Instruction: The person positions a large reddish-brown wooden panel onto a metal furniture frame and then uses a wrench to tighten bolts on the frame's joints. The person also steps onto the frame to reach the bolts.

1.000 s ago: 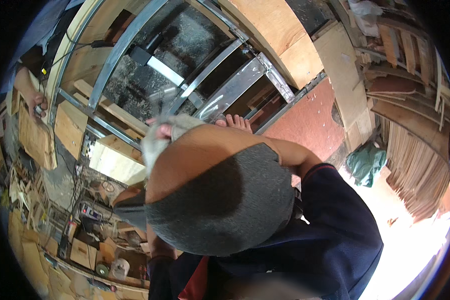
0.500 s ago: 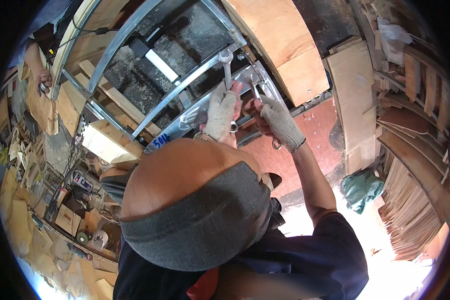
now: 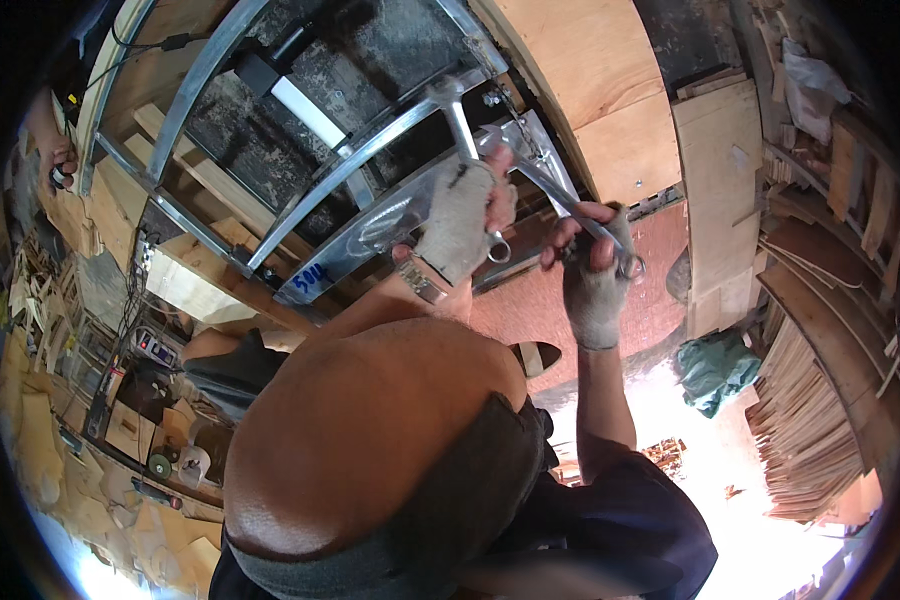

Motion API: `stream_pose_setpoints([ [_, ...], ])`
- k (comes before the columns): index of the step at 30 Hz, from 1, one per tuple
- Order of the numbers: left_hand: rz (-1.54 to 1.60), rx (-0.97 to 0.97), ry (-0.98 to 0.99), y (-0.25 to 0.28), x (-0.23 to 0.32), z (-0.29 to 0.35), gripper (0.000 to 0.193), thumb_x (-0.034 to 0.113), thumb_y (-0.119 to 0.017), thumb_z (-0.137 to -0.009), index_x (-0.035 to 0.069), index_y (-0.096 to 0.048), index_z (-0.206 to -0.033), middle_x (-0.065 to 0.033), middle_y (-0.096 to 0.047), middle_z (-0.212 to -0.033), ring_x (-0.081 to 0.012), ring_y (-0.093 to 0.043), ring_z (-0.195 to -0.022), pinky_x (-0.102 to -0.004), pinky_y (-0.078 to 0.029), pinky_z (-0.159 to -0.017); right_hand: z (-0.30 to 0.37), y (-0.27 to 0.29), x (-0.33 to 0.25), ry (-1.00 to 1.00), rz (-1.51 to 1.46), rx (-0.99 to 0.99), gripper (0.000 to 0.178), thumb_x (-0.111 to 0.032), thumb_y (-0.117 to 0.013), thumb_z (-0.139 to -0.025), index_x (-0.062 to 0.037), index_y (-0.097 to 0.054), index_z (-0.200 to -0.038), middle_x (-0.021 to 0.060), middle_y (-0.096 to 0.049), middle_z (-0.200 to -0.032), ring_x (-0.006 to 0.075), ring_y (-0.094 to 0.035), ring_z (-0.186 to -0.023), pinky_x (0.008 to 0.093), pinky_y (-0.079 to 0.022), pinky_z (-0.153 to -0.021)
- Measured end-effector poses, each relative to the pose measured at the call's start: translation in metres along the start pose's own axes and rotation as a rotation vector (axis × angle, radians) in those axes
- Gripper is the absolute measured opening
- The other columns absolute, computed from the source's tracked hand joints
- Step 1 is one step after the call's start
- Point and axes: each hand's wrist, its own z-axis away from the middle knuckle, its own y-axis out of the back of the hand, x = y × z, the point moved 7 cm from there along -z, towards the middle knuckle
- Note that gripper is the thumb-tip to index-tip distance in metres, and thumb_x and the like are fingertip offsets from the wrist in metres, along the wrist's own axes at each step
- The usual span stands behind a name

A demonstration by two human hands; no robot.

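My left hand (image 3: 455, 225), in a fingertipless grey work glove, is closed around a combination wrench (image 3: 458, 125). That wrench's open end reaches the curved metal bar (image 3: 370, 150) of a frame, and its ring end sticks out below my fingers. Farther right, my right hand (image 3: 595, 300), gloved the same way, has its fingers closed on a second combination wrench (image 3: 560, 195). This one slants down to the right, its upper end beside a shiny metal bracket (image 3: 545, 160). Whether either jaw sits on a bolt I cannot tell. Below the bar runs a metal plate (image 3: 340, 255) with blue marking.
A white-and-black linear actuator (image 3: 305, 110) lies within the frame. Plywood panels (image 3: 610, 100) stand to the right, with stacked wood strips (image 3: 805, 430) and a green plastic sheet (image 3: 718, 370) beyond. At far left another person's hand (image 3: 58, 165) grips something dark. Power tools lie lower left.
My right hand has turned upright and shifted slightly right, its wrench now slanting across. The left hand has moved a little right, still with its wrench. The view has shifted somewhat.
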Motion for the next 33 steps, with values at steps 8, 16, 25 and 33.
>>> stream_pose_setpoints([
  [8,0.012,-0.079,0.219,0.037,-0.012,0.028,0.049,0.042,-0.033,-0.115,0.003,-0.049,-0.139,0.0027,-0.04,-0.07,-0.008,-0.034,-0.047,-0.0246,-0.031,-0.043,-0.03,-0.027,-0.03,0.564,1.017,-0.343,0.048,-0.038,-0.048,-0.109,0.0009,-0.074,-0.097,0.0125,-0.074,-0.087,0.0264,-0.072,-0.076,0.0359,-0.055,-0.066],
  [16,-0.09,0.003,0.218,0.06,-0.012,0.042,0.05,0.038,-0.036,-0.114,0.005,-0.041,-0.151,0.0017,-0.045,-0.077,-0.008,-0.039,-0.053,-0.0234,-0.035,-0.046,-0.054,-0.047,-0.019,0.816,1.163,-0.583,0.019,-0.023,-0.066,-0.1,-0.0045,-0.069,-0.096,0.0103,-0.065,-0.082,0.0317,-0.065,-0.071,0.0398,-0.052,-0.061],
  [25,0.545,-0.31,0.353,0.047,-0.029,0.024,0.057,0.036,-0.058,-0.107,0.019,-0.035,-0.157,-0.0009,-0.053,-0.097,-0.0164,-0.052,-0.072,-0.0294,-0.045,-0.056,-0.056,-0.017,0.017,0.678,0.995,-0.449,0.03,-0.026,-0.055,-0.106,-0.0002,-0.071,-0.107,0.0147,-0.072,-0.094,0.0331,-0.071,-0.078,0.0393,-0.055,-0.068],
  [33,0.393,-0.134,0.335,0.037,-0.016,0.022,0.033,0.026,-0.054,-0.11,0.012,-0.05,-0.139,-0.001,-0.052,-0.09,-0.01,-0.048,-0.063,-0.022,-0.04,-0.049,-0.037,-0.038,0.008,0.643,1.074,-0.427,0.044,-0.035,-0.049,-0.11,0.0014,-0.072,-0.114,0.0154,-0.075,-0.094,0.0282,-0.073,-0.08,0.0347,-0.056,-0.07],
])
